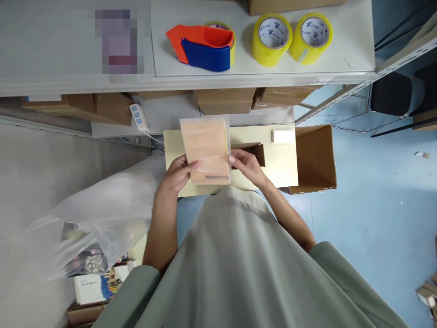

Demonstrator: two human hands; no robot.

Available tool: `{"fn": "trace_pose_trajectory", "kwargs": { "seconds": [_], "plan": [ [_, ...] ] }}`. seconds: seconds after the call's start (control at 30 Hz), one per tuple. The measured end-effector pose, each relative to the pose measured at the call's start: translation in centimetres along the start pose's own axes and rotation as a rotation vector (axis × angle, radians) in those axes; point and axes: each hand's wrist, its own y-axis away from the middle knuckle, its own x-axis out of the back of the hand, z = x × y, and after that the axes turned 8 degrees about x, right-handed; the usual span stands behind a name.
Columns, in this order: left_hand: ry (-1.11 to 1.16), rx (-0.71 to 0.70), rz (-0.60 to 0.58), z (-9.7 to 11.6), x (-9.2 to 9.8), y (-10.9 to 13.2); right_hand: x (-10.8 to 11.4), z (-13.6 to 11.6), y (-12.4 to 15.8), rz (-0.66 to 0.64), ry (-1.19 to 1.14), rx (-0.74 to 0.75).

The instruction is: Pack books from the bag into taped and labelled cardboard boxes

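Note:
A peach-coloured book (206, 146) with a translucent outer cover or sleeve is held up over the cream table (280, 168). My left hand (179, 173) grips its lower left edge, thumb lying across the front and the other fingers behind. At the right edge, my right hand (247, 165) is closed, with thumb and fingers pinching the translucent margin. Behind my right hand, an open brown cardboard box (261, 154) on the table is partly covered by the book. A small white block-like item (282, 136) lies at the table's far right corner.
Above the table is a grey shelf (205, 82) with an orange and blue tape dispenser (205, 48) and yellow tape rolls (272, 40). An open carton (314, 159) stands right of the table. Plastic sheeting (112, 200) hangs at left, near a power strip (139, 117).

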Motion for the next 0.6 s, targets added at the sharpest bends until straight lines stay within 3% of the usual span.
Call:
{"fn": "trace_pose_trajectory", "kwargs": {
  "seconds": [0.2,0.33,0.47,0.6],
  "plan": [
    [-0.024,-0.037,0.032,-0.8,-5.6,-0.6,2.1,0.8,0.8,0.226,0.217,-0.005],
    [-0.041,-0.079,0.066,-2.4,-8.5,-0.9,4.5,0.8,1.4,0.243,0.342,0.012],
    [-0.147,-0.156,0.077,-3.7,-10.0,-1.2,7.3,-0.8,1.3,0.224,0.493,0.084],
    [-0.545,-0.309,0.168,-4.6,-9.7,-1.2,10.0,-3.2,-0.1,0.190,0.705,0.215]
  ]
}}
